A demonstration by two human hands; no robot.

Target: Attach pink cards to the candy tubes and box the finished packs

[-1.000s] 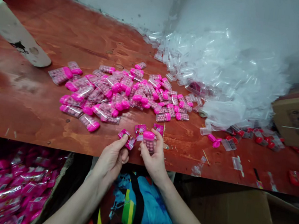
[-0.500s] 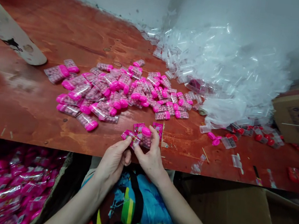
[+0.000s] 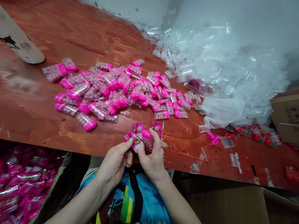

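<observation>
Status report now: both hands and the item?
Left hand pinching pink label. Right hand holding pink-capped tube. Pile of tubes beyond, not blocking.

You see even, moderate light from above. Glare streaks the reddish-brown glossy wooden tabletop (image 3: 33,88) and the heap of clear plastic sleeves (image 3: 224,73). Edges bow and darken; corners blur, below-table areas fall in shadow.

Your left hand (image 3: 115,162) and right hand (image 3: 152,158) meet at the table's near edge (image 3: 29,120). Behind them lies the heap of filled candy tubes (image 3: 109,89); right of that, the pile of empty bags (image 3: 224,73). Below the table's left end sits a box of packed packets (image 3: 3,185).
</observation>
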